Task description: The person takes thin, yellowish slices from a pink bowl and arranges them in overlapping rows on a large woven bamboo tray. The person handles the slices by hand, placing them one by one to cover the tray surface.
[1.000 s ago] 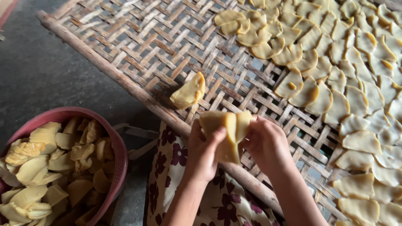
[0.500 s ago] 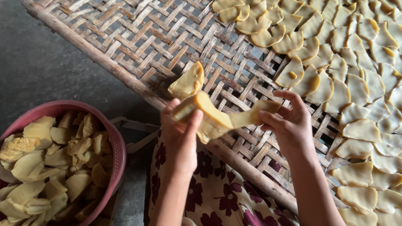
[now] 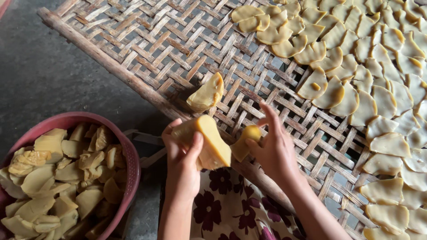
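At the centre of the frame a yellow wedge [image 3: 209,142] is gripped in the left hand [image 3: 182,162] while a thin slice [image 3: 244,142] is pinched by the right hand [image 3: 273,151], evidently peeled apart, above the woven tray [image 3: 147,49], where flat slices [image 3: 356,75] are laid singly at upper right.

Bare woven rack [image 3: 147,44] open at upper left, ahead of hands. Lone yellow slice [image 3: 205,94] lies just beyond left hand [image 3: 182,164]. Overlapping laid slices [image 3: 378,89] fill right side. Red basket [image 3: 131,155] of pieces blocks lower left; grey floor [image 3: 40,75] free.
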